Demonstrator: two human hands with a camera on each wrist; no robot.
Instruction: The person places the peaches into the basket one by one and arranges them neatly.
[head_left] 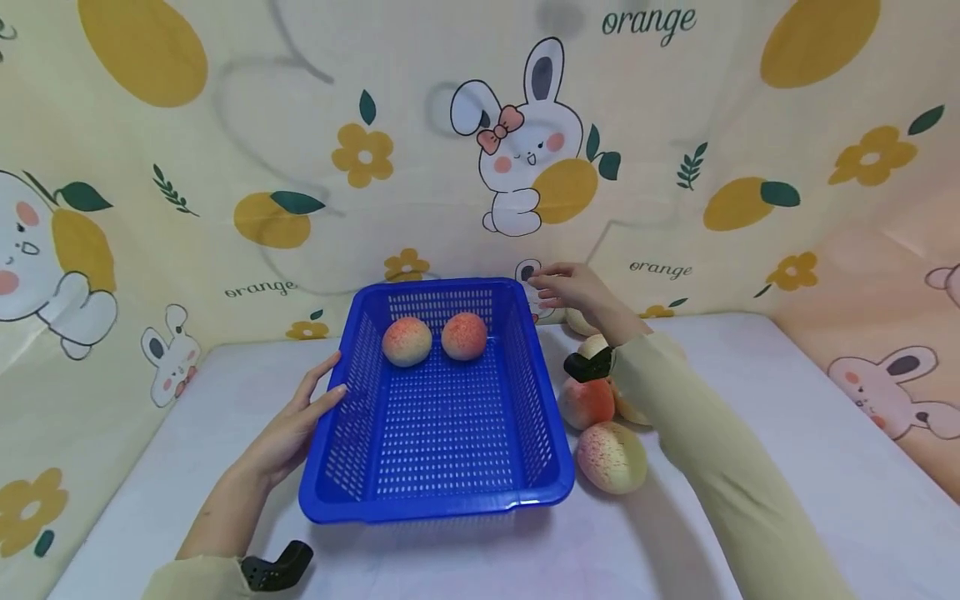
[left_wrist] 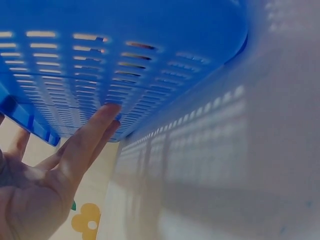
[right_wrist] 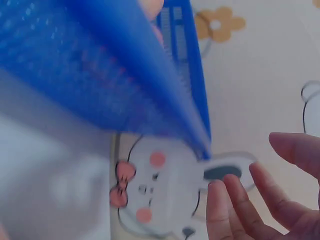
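Note:
A blue plastic basket (head_left: 442, 507) with slotted walls sits in the middle, two peaches, a left one (head_left: 407, 342) and a right one (head_left: 464, 337), at its far end. My left hand (head_left: 294, 423) holds its left side, thumb over the rim; in the left wrist view the fingers (left_wrist: 95, 132) lie against the outer wall. Beyond the far right corner, my right hand (head_left: 573, 292) is raised with fingers spread and nothing in it. The right wrist view shows a gap between those fingers (right_wrist: 240, 200) and the basket rim (right_wrist: 197, 135).
Several more peaches lie right of the basket, partly under the right forearm, including a red one (head_left: 587, 403) and a pale speckled one (head_left: 612, 457). A white cloth covers the table (head_left: 247, 375). Behind it hangs a printed curtain (head_left: 420, 67) with rabbits and oranges.

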